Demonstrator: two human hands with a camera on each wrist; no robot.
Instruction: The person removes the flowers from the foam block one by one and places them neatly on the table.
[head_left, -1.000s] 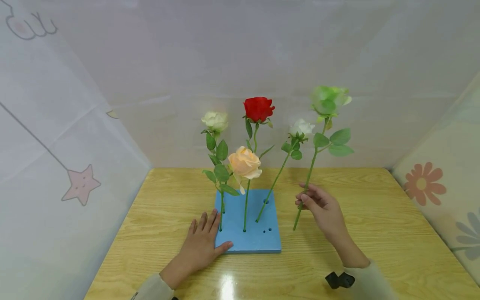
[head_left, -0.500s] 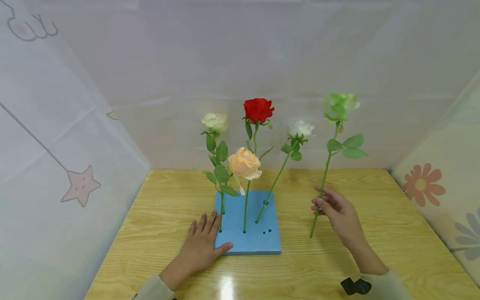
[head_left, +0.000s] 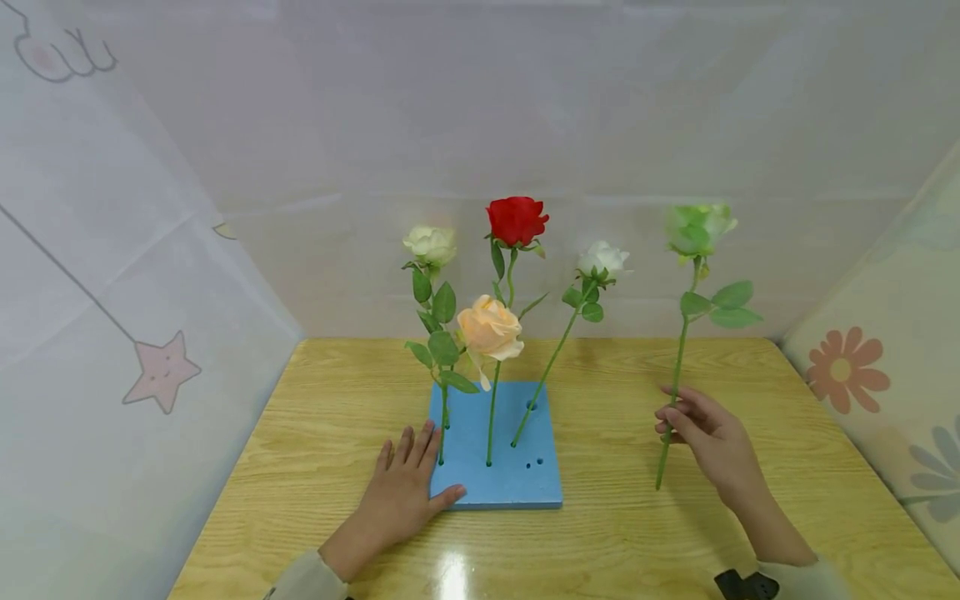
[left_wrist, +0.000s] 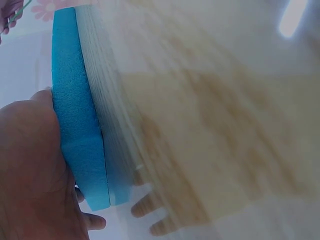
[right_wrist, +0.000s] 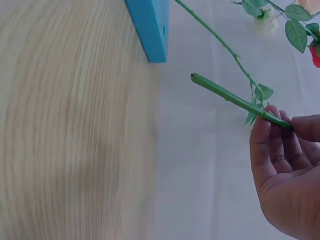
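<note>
My right hand [head_left: 712, 437] pinches the stem of a green artificial rose [head_left: 699, 229] right of the blue foam board [head_left: 502, 492]. In the right wrist view the green stem [right_wrist: 225, 94] runs between thumb and fingers, its cut end pointing free. My left hand [head_left: 401, 483] lies with spread, straight fingers along the board's left edge, the thumb over its front corner. Standing in the board are a red rose [head_left: 517, 220], a peach rose [head_left: 490, 327], a cream rose [head_left: 431, 243] and a white rose [head_left: 603, 258], whose stem leans right.
Small holes [head_left: 534, 462] show in the board's front right part, and a larger hole [head_left: 532, 405] near its back right. The board rests on a wooden table [head_left: 330, 400], with pale printed cloth [head_left: 360, 125] behind and at both sides.
My right hand has moved right and slightly toward me with the green rose, away from the board. The left hand and the standing roses have stayed in place.
</note>
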